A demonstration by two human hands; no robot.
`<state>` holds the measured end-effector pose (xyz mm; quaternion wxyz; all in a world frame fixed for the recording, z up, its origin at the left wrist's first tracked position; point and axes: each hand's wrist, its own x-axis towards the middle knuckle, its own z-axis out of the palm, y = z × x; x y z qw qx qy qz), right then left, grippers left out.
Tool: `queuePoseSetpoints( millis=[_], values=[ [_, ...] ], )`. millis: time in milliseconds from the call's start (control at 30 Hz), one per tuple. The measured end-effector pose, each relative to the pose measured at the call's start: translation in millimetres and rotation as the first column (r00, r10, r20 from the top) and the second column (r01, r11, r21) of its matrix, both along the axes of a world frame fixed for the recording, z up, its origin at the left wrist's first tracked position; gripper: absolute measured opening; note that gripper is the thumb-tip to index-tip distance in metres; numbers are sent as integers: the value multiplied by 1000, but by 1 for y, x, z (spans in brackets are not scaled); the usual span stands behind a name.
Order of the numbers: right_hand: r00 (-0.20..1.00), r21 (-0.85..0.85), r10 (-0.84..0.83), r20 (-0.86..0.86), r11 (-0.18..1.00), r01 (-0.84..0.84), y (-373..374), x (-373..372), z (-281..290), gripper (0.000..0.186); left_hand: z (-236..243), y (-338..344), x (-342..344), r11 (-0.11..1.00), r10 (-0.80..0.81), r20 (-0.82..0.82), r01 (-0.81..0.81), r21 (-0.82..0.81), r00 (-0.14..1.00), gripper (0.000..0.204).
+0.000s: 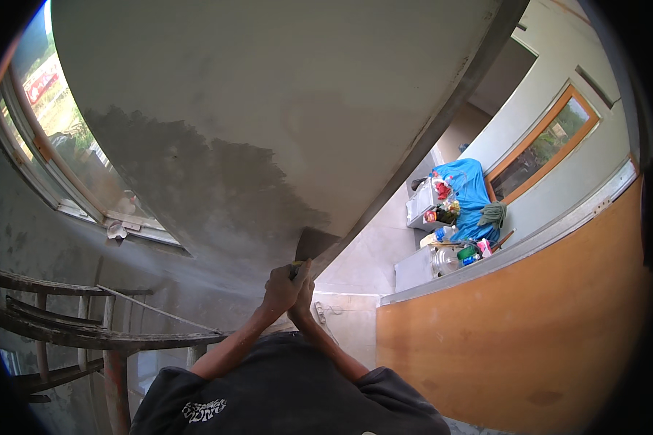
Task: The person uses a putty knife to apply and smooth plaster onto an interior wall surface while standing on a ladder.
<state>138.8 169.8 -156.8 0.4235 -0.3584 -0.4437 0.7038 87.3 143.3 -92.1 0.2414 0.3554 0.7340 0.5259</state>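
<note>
Both my hands are closed together, reaching up to a grey wall panel [326, 109] close in front of me. My left hand [281, 287] wraps round the handle of a scraper, of which a small yellowish part shows. My right hand [302, 299] presses in beside it, partly covered by the left, and appears to grip the same handle. The scraper [315, 244] has a wide, dark, flat blade that lies against the panel near its lower right edge. A rough dark patch [232, 181] spreads over the panel left of the blade, with a smoother, paler surface above.
A wooden ladder [109, 339] stands at my lower left, below a framed window [72, 156]. To the right, a blue sheet [466, 190], white boxes and several bottles sit beside an orange-framed window [544, 141]. A large wooden board [500, 355] fills the lower right. Whitish haze hangs left of my hands.
</note>
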Motion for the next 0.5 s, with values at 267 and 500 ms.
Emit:
queuePoseSetpoints(
  millis=[267, 500],
  values=[
    [975, -113, -7, -222, 993, -19, 3, -10, -12, 40, 7, 3, -7, 995, -80, 41, 77, 62, 996, 38],
    [995, 137, -88, 41, 987, 82, 25, 16, -26, 42, -39, 22, 9, 972, -112, 113, 85, 221, 987, 38]
  ],
)
